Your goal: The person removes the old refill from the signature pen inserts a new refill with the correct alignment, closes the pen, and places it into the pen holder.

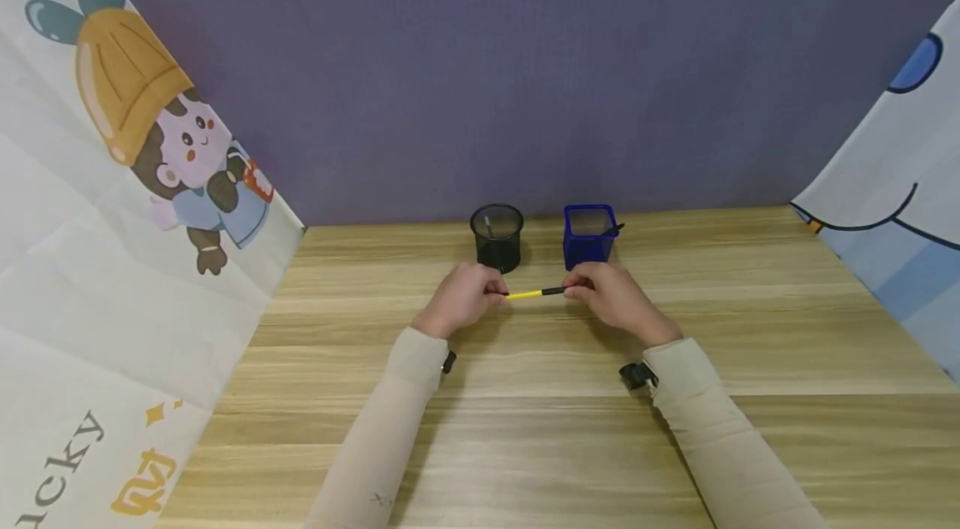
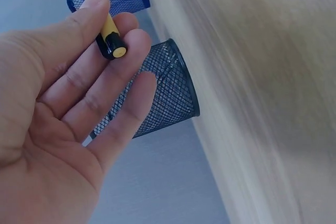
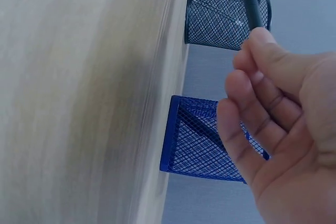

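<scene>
A yellow pen with black ends [image 1: 534, 293] is held level above the wooden table [image 1: 525, 429], one end in each hand. My left hand [image 1: 463, 296] pinches its left end between thumb and fingers; the left wrist view shows the pen's black-ringed butt [image 2: 112, 45] against the fingertips. My right hand [image 1: 611, 294] pinches the black right end [image 3: 251, 11]. Just behind the hands stand a round black mesh cup [image 1: 497, 238] and a square blue mesh cup [image 1: 589, 235], each with a pen inside.
Cartoon-printed cloth panels stand at the left [image 1: 112, 221] and right [image 1: 900, 204], with a purple wall [image 1: 510, 62] behind. Bare wooden tabletop stretches in front of and beside the hands.
</scene>
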A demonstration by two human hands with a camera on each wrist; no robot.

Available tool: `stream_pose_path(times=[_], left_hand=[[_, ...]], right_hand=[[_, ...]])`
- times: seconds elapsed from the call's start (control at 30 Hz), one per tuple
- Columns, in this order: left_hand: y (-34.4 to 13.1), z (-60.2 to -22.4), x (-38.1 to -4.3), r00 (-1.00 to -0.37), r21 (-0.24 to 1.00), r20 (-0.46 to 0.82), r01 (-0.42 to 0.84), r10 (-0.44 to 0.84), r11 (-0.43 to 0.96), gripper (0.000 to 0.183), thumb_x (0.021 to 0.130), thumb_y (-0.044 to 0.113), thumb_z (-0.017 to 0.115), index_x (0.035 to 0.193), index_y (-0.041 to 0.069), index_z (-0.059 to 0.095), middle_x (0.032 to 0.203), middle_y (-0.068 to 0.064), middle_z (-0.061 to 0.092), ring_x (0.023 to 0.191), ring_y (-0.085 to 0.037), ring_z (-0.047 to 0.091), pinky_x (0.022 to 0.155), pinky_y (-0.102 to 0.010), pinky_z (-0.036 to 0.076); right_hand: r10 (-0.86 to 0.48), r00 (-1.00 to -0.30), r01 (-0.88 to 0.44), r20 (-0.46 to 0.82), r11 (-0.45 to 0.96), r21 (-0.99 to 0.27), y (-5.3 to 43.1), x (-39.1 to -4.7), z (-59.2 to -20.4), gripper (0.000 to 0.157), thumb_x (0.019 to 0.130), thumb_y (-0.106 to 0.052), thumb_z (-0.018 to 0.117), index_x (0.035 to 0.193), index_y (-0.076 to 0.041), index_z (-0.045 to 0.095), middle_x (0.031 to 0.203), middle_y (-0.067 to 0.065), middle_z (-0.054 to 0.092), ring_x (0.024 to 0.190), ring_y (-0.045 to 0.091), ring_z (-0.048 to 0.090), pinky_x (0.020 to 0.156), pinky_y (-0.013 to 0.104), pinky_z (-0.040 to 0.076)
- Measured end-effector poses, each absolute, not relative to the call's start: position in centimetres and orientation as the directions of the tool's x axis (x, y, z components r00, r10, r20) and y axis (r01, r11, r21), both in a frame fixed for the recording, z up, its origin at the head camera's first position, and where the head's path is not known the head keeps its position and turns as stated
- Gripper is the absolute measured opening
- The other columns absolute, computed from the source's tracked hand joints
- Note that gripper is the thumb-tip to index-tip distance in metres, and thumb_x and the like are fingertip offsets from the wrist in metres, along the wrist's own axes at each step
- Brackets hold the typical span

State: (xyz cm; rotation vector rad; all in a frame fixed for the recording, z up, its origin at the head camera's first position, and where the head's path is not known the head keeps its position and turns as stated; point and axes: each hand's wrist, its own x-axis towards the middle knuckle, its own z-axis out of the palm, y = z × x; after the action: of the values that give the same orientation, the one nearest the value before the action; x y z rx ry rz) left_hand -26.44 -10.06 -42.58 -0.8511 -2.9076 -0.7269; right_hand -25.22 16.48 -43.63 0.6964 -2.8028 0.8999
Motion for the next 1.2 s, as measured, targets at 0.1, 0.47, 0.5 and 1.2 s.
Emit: stream_pose_path(times=[0.1,0.47,0.5,1.2], left_hand=[[-10.07,-42.28,-26.36,-0.847,0.42,0.168,0.525,0.505,0.741,0.006,0.08,0.02,0.078,0.084,0.016,0.075,0.075,0.008,0.07,0.066,-0.003,0.06,0.064,-0.023,0.049],[-9.97,-41.7,-26.08,-0.843,0.421,0.183,0.532,0.506,0.735,0.005,0.081,0.018,0.078,0.083,0.015,0.075,0.074,0.007,0.069,0.066,-0.004,0.059,0.063,-0.022,0.05],[-9.94,-41.71,-26.07,-0.844,0.423,0.181,0.531,0.505,0.734,0.004,0.081,0.018,0.077,0.083,0.015,0.075,0.074,0.007,0.069,0.066,-0.004,0.06,0.063,-0.022,0.05],[-9.6,-41.87,-25.87,-0.828,0.398,0.19,0.556,0.528,0.73,0.007,0.084,0.015,0.075,0.09,0.014,0.077,0.086,0.002,0.074,0.076,-0.008,0.066,0.069,-0.023,0.053]], right_hand=[[-0.394,-0.876,-0.481,0.277,0.732,-0.483,16.49,-25.28,-43.69,0.006,0.087,-0.023,0.072,0.086,-0.017,0.071,0.076,-0.007,0.068,0.067,0.007,0.058,0.063,0.029,0.048],[-0.412,-0.865,-0.499,0.286,0.758,-0.42,16.3,-25.01,-43.28,0.006,0.087,-0.024,0.072,0.085,-0.019,0.07,0.073,-0.008,0.064,0.064,0.008,0.053,0.063,0.03,0.044],[-0.415,-0.863,-0.503,0.288,0.758,-0.415,16.32,-25.0,-43.27,0.006,0.087,-0.024,0.072,0.085,-0.019,0.07,0.073,-0.008,0.063,0.063,0.008,0.053,0.062,0.03,0.043],[-0.433,-0.847,-0.526,0.307,0.764,-0.374,16.45,-24.92,-43.01,0.008,0.087,-0.024,0.071,0.081,-0.02,0.067,0.071,-0.009,0.061,0.061,0.007,0.051,0.059,0.029,0.042]])
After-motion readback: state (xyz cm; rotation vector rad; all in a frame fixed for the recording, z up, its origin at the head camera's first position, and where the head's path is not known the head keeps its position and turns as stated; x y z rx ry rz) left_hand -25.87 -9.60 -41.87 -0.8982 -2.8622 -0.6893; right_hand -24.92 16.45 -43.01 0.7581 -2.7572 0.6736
